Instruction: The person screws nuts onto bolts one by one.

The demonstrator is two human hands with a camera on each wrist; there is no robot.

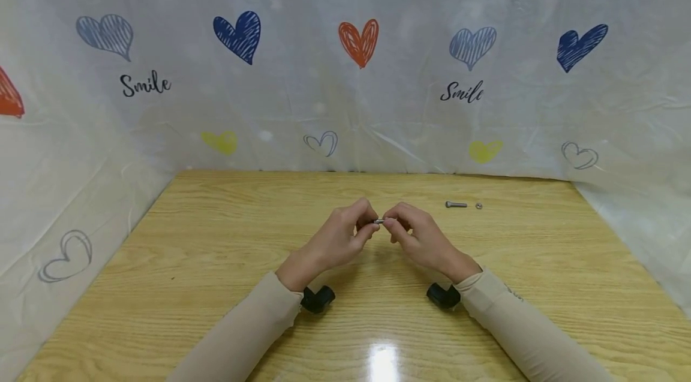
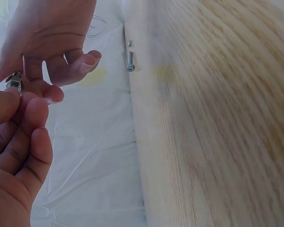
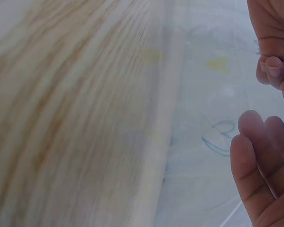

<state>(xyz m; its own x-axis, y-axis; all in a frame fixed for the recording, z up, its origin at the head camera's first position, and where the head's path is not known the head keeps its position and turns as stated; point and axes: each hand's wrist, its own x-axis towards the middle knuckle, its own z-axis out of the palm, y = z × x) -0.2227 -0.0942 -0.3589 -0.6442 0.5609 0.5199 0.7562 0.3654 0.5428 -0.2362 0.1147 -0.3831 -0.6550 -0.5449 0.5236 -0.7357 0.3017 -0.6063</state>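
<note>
Over the middle of the table, both hands meet at a small metal bolt with a nut [image 2: 13, 79] on its thread. My left hand [image 1: 345, 232] pinches the bolt between thumb and fingertips, covering most of it. The right hand [image 1: 418, 235] comes in from the other side, its thumb and forefinger pinching the nut end. Its remaining fingers curl loosely away. In the right wrist view the left hand [image 3: 274, 47] and right hand [image 3: 270, 175] show, while the bolt itself is out of sight.
A second bolt [image 1: 456, 205] lies on the wooden table [image 1: 216, 238] at the back right, with a loose nut [image 1: 478, 206] beside it. White sheeting [image 1: 345, 100] printed with hearts closes off the back and sides. Dark wrist devices [image 1: 318, 300] show under both sleeves.
</note>
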